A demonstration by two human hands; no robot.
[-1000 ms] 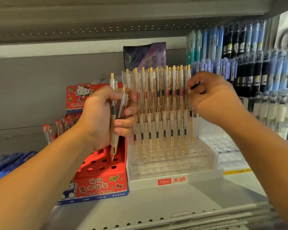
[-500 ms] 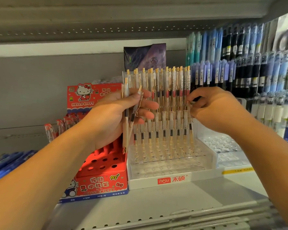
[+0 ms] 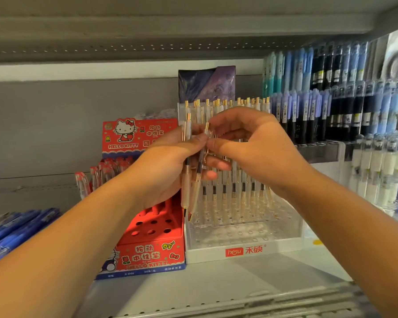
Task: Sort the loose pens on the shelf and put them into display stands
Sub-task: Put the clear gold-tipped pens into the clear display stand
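Clear glossy plastic display stand (image 3: 244,235); frosted plastic pens (image 3: 186,193) with shiny gold-metal tips.

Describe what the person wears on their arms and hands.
Nothing is worn. The left hand and right hand are bare, with no gloves, rings or watch in view. The left forearm and right forearm are bare to the picture's edge, with no sleeve visible.

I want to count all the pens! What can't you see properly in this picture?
Head view: pens in the clear stand, many hidden behind both hands.
Head view: whether the right hand pinches the tilted pen held by the left hand; thumbs overlap.
Head view: blue pens at the left edge, blurred and cut off.
Head view: labels on the rack pens at right, too small.
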